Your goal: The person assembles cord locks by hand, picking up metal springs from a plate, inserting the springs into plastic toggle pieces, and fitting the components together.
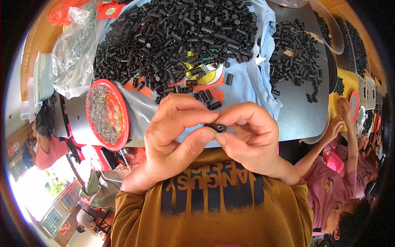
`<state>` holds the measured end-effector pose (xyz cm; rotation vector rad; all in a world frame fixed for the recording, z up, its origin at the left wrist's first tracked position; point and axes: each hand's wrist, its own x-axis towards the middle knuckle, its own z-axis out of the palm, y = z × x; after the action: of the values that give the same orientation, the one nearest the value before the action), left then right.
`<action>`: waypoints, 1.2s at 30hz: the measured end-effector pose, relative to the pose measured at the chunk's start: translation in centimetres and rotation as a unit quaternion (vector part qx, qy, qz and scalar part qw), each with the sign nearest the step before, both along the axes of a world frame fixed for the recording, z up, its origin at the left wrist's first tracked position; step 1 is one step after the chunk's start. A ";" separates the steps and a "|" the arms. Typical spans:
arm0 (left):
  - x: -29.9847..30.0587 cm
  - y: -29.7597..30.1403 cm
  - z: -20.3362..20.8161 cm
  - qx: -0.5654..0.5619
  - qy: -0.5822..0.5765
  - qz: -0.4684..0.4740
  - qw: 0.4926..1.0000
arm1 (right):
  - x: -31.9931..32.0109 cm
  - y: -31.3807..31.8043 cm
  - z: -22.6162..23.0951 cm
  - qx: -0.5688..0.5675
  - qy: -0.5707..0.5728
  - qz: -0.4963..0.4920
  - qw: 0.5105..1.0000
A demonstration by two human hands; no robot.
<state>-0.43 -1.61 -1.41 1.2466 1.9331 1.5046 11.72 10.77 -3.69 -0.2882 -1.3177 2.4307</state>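
Just in front of my chest, a small black plastic tube piece (219,128) is pinched between my two hands. One open end shows, with a light ring inside it. My left hand (173,136) grips the piece from the left with thumb and forefinger. On the other side, my right hand (253,142) holds it with its thumb and fingertips. Beyond my fingers, a big heap of loose black plastic tubes (173,45) covers a light blue printed cloth (242,88). A few stray tubes (207,99) lie close to my left fingertips.
At left, a red round tray (126,131) holds many small metal springs (101,117). Behind it stands a clear plastic bag (74,61). Another heap of black parts (294,57) lies on the grey tabletop (302,119) at right. A co-worker's hands (339,117) are at a yellow table.
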 end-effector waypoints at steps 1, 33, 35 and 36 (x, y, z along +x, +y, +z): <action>-0.1 -0.1 0.1 -0.001 -0.021 -0.013 1.000 | 0.1 0.0 0.0 -0.003 0.004 0.002 1.000; -0.3 0.2 2.1 -0.043 0.123 -0.012 0.991 | 0.3 0.2 -0.2 0.191 -0.008 -0.061 0.980; -0.5 0.2 2.2 -0.047 0.150 -0.025 0.987 | 0.4 0.2 -0.2 0.191 -0.008 -0.061 0.980; -0.5 0.2 2.3 -0.048 0.152 -0.032 0.987 | 0.4 0.3 -0.1 0.201 -0.010 -0.060 0.978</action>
<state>-0.96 -1.44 0.84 1.5538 2.1014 1.2307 12.12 11.03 -3.79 -0.2741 -1.7075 2.0087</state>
